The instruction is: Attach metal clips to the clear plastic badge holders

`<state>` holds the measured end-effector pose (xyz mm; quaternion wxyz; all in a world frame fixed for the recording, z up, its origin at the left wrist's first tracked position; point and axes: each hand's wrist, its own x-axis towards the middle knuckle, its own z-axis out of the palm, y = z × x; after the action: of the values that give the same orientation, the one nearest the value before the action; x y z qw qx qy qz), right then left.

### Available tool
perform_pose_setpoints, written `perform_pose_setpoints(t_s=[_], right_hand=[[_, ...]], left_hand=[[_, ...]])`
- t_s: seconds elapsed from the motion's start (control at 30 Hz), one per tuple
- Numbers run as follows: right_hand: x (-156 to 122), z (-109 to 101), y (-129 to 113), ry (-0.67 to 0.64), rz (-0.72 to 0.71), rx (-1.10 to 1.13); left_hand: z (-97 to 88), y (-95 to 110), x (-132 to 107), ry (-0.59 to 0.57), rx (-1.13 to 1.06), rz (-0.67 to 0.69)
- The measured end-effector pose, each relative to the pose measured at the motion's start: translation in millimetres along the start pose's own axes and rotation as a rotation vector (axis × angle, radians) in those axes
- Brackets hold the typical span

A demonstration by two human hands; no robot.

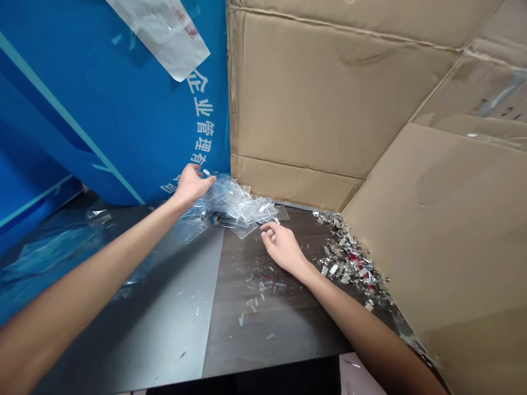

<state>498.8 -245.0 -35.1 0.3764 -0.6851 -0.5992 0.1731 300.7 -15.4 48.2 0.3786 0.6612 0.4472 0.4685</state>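
Above the left end of a heap of clear plastic sheets (242, 206), my left hand (194, 185) pinches a small silvery piece (206, 172) between thumb and fingers. The piece is too small to name with certainty. My right hand (282, 246) is at the heap's right front edge, its fingers curled in. A small pale piece (276, 220) shows just beyond those fingertips. Whether the right fingers grip anything is hidden. The clear sheets are flat, rectangular and overlap loosely at the back of the table.
Many small metal pieces (346, 258) lie along the right cardboard wall (444, 219). Tiny clear bits (263, 286) are scattered over the dark wood table (288, 323). Clear plastic bags (53, 252) lie at left. A blue printed panel (123, 109) and another cardboard wall (304, 93) stand behind.
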Motion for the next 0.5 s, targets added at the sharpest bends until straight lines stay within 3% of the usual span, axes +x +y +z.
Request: perform_pose_setpoints(t_s=[0.17, 0.3, 0.37, 0.5], right_hand=[[0.3, -11.5, -5.9, 0.031, 0.024, -0.121], [5.6, -33.5, -3.5, 0.115, 0.138, -0.481], [10.6, -47.2, 4.1, 0.129, 0.272, -0.712], [22.6, -71.1, 30.3, 0.133, 0.475, -0.804]], left_hand=[[0.8, -16.9, -23.3, -0.026, 0.316, 0.122], [-10.0, -13.0, -37.0, -0.070, 0.645, 0.210], [-28.0, -7.7, -42.2, -0.123, 0.835, 0.220], [-87.6, -9.0, -45.6, -0.228, 1.028, 0.124]])
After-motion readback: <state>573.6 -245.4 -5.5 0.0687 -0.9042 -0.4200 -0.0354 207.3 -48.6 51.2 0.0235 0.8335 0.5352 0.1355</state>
